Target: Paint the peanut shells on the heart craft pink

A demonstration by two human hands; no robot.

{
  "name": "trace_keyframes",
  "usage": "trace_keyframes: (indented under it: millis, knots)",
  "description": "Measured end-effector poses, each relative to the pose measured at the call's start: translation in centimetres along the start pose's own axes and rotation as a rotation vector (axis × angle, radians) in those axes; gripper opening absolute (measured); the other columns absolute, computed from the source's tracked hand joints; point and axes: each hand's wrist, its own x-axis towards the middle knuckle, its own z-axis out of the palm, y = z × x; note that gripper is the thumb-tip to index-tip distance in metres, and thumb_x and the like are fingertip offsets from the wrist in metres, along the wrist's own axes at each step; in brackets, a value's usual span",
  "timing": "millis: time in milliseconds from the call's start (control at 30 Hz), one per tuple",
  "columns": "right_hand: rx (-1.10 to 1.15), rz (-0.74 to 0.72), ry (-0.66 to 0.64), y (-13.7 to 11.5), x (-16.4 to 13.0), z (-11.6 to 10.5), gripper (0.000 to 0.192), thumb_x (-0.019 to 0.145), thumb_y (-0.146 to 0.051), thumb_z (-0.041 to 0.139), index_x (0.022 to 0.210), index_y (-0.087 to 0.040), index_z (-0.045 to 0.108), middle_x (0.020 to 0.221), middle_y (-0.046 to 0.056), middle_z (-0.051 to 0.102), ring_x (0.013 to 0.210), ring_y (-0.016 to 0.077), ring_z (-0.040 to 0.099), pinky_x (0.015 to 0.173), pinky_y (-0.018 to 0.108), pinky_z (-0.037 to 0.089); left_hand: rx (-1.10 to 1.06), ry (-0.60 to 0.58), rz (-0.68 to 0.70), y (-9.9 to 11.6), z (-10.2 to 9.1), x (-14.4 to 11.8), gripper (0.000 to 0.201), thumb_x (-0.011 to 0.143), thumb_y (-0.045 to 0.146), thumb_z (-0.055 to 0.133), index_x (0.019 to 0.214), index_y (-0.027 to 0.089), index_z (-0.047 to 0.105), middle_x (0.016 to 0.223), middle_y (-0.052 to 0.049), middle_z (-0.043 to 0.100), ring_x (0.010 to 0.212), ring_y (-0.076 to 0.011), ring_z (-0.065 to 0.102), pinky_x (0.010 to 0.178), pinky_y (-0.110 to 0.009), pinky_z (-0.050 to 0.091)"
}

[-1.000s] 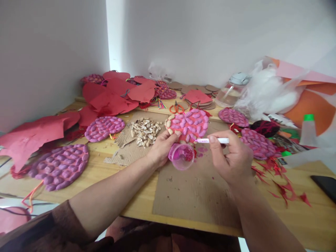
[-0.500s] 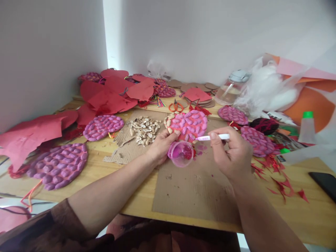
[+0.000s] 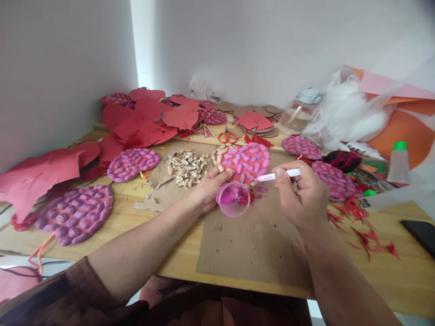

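Observation:
My left hand (image 3: 208, 189) is closed around a small clear plastic cup (image 3: 234, 199) with purple paint inside. Its thumb rests at the lower edge of a red heart-shaped plaque (image 3: 243, 158) covered in peanut shells. Most of these shells are purple; those along the plaque's left side are plain tan. Pinched in my right hand (image 3: 301, 192) is a white marker-like pen (image 3: 278, 175), its purple tip pointing left, close to the plaque's lower right edge. Whether the tip touches a shell I cannot tell. The fingers under the cup are hidden.
Loose peanut shells (image 3: 187, 167) lie on cardboard (image 3: 251, 244) left of the plaque. Finished-looking purple plaques (image 3: 76, 213) sit on both sides. Behind are orange scissors (image 3: 227, 136), red paper shapes (image 3: 149, 113) and a lidded jug (image 3: 302, 108). A phone (image 3: 419, 233) lies far right.
My right hand has shifted slightly to the right with the pen, whose tip now sits a little farther right. My left hand and the cup have barely moved.

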Motion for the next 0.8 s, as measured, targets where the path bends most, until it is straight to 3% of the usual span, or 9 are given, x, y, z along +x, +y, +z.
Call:
trace_keyframes:
  millis: [167, 300, 433, 600, 800]
  knots:
    - [0.098, 0.003, 0.124, -0.2, -0.1, 0.0, 0.017, 0.104, -0.039, 0.064, 0.098, -0.025, 0.072, 0.076, 0.0, 0.071, 0.065, 0.0157, 0.062, 0.062, 0.034, 0.044, -0.059, -0.024, -0.017, 0.2, 0.0, -0.1, 0.015, 0.088, 0.013, 0.081, 0.095, 0.015, 0.068, 0.082, -0.003, 0.073, 0.068, -0.0146, 0.073, 0.078, -0.031, 0.062]
    - [0.309, -0.021, 0.161, -1.1, 0.0, -0.3, 0.018, 0.104, -0.039, 0.065, 0.095, -0.026, 0.074, 0.071, -0.001, 0.068, 0.061, 0.0153, 0.061, 0.056, 0.033, 0.044, -0.062, 0.015, 0.0, 0.2, 0.2, 0.0, 0.012, 0.088, 0.011, 0.078, 0.094, 0.015, 0.068, 0.076, -0.001, 0.071, 0.06, -0.0117, 0.067, 0.067, -0.026, 0.058]
    - [0.439, -0.095, 0.097, -1.7, -0.2, -0.5, 0.014, 0.102, -0.036, 0.067, 0.097, -0.026, 0.076, 0.079, 0.001, 0.071, 0.07, 0.0167, 0.063, 0.062, 0.035, 0.046, -0.069, 0.073, 0.05, 0.2, 0.5, 0.2, 0.008, 0.091, 0.01, 0.072, 0.091, 0.016, 0.067, 0.077, -0.002, 0.073, 0.058, -0.0117, 0.066, 0.063, -0.025, 0.056]
    - [0.361, -0.178, -0.137, -2.9, -0.5, -0.6, 0.015, 0.103, -0.025, 0.063, 0.109, -0.025, 0.077, 0.095, 0.002, 0.074, 0.09, 0.0181, 0.065, 0.078, 0.036, 0.049, -0.053, 0.037, 0.11, 0.1, 0.4, 0.2, 0.008, 0.09, 0.018, 0.076, 0.093, 0.017, 0.069, 0.077, -0.001, 0.073, 0.061, -0.0137, 0.067, 0.069, -0.029, 0.058]
    - [0.18, -0.354, -0.214, -4.2, -0.6, 0.4, 0.009, 0.099, -0.018, 0.067, 0.102, -0.022, 0.075, 0.089, 0.0, 0.079, 0.08, 0.0162, 0.063, 0.084, 0.038, 0.049, -0.033, 0.007, 0.193, -0.3, 0.2, 0.2, 0.015, 0.088, 0.022, 0.079, 0.096, 0.017, 0.067, 0.077, -0.001, 0.073, 0.06, -0.013, 0.066, 0.064, -0.026, 0.056]
